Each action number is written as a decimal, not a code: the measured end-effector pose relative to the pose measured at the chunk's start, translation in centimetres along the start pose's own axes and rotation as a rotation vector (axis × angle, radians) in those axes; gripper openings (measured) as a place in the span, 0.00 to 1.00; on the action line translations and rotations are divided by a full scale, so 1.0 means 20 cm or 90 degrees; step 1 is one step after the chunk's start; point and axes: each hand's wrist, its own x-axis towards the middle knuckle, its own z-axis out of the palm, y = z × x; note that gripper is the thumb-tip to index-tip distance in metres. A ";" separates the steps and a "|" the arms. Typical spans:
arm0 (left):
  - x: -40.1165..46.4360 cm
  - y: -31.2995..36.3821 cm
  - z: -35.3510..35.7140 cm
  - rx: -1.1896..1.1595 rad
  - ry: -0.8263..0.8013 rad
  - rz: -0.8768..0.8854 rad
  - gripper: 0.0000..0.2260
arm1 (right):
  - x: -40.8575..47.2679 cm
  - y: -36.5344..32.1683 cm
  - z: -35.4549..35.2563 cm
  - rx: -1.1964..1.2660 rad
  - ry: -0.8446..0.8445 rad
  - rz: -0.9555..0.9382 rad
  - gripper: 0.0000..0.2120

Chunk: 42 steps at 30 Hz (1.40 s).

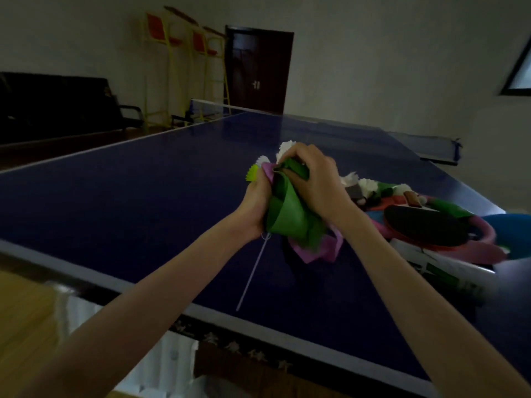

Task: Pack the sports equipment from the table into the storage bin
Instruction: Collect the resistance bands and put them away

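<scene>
Reading across from the left, I am watching the left hand [256, 200] curling round the near side of a bundle [290, 214] of green and pink bands, its fingers wrapped tight and gripping from below, I judge so that the loose loops are gathered into one lump that can be carried in a single trip; a yellow-green shuttlecock [253, 173] and a white one [263, 160] are poking out just above its knuckles, apparently caught up in the same grip, though the light is poor and I cannot be sure they are held rather than merely behind; a thin pale rod or cord [253, 274] is hanging from under the bundle toward the table edge [161, 294]; the right hand [311, 179] is clamping down over the top of the bundle, fingers curled and pressing the green material against the left palm, so the bundle is sitting between both hands, raised a little above the blue surface; further right, the remaining pile is lying on the table: more white shuttlecocks [367, 185], a dark-faced paddle [428, 225], a pink band [485, 248], and a white racket case or handle [448, 271]; beyond them, at the table's right edge, a blue bin [514, 228] is waiting, only partly in view, and I judge that the bundle belongs there.
</scene>
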 end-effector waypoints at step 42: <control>-1.76 -0.29 -2.46 0.532 0.786 -0.191 0.21 | -0.87 -1.54 2.09 0.480 -0.713 0.086 0.09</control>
